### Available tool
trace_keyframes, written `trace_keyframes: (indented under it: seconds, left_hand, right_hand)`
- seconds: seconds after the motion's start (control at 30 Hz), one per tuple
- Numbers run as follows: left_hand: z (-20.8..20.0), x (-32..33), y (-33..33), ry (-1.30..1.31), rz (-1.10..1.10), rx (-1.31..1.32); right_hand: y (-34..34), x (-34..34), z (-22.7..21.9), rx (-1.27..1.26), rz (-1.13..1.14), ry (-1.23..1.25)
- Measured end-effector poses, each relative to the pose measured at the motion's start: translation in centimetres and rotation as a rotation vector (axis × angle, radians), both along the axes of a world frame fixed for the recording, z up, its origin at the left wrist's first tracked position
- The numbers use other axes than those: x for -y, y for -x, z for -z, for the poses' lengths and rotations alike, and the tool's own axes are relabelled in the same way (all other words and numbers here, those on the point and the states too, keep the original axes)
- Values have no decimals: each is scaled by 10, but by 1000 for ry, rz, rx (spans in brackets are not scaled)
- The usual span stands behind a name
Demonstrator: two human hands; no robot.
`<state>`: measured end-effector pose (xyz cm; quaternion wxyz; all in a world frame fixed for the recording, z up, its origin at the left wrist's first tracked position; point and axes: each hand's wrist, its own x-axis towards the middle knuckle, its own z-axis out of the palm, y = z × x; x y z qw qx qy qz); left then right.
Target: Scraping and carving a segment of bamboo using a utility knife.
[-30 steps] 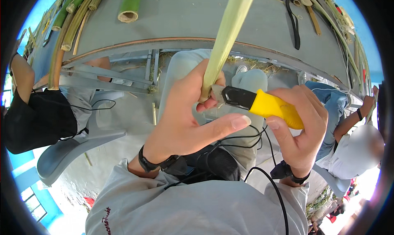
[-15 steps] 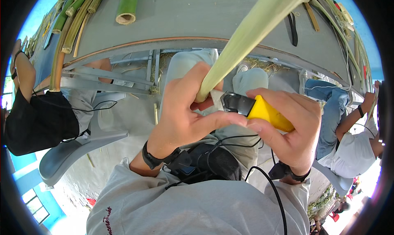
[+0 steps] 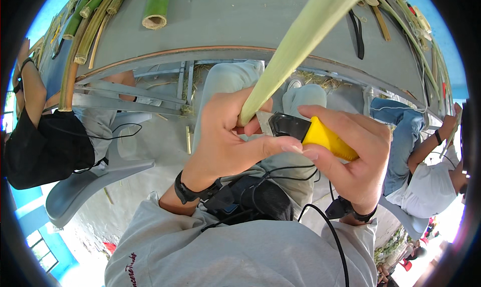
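Observation:
My left hand [image 3: 228, 129] is closed round the lower end of a pale green bamboo strip [image 3: 305, 41], which slants up and away to the right over the table edge. In my right hand [image 3: 350, 151] is a utility knife [image 3: 325, 139] with a yellow handle and black front. Its short metal blade [image 3: 263, 121] points left and meets, or nearly meets, the side of the strip near my left fingers. My left thumb stretches along the underside of the knife's black part; its tip lies beside my right thumb.
Beyond my knees runs the grey table [image 3: 215, 16] with a brownish edge. A green bamboo tube [image 3: 155, 11] and several bamboo pieces [image 3: 90, 41] lie at its left. A black strap [image 3: 358, 36] is at the right. People sit on both sides, near a grey chair [image 3: 85, 192].
The bamboo strip's upper end has shifted slightly left and down. Both hands keep nearly the same hold on the strip and the knife.

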<state>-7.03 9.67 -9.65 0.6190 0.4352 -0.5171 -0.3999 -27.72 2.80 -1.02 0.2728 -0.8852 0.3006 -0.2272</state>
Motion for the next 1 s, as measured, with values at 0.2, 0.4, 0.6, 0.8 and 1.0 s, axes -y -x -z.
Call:
trace_keyframes:
  seconds: [0.2,0.4,0.6,0.8,1.0]
  left_hand:
    - [-6,0,-1,52,-132,185]
    - [-8,9,2,124,-203,255]
    - [-12,7,8,59,-266,233]
    - [-13,6,12,49,-354,258]
    - [-17,7,9,-43,-304,261]
  right_hand:
    - [-2,1,0,-25,21,74]
    - [-4,5,7,68,35,88]
    - [-5,6,6,58,49,71]
    - [-6,6,4,24,58,109]
    - [-5,5,4,-19,101,81]
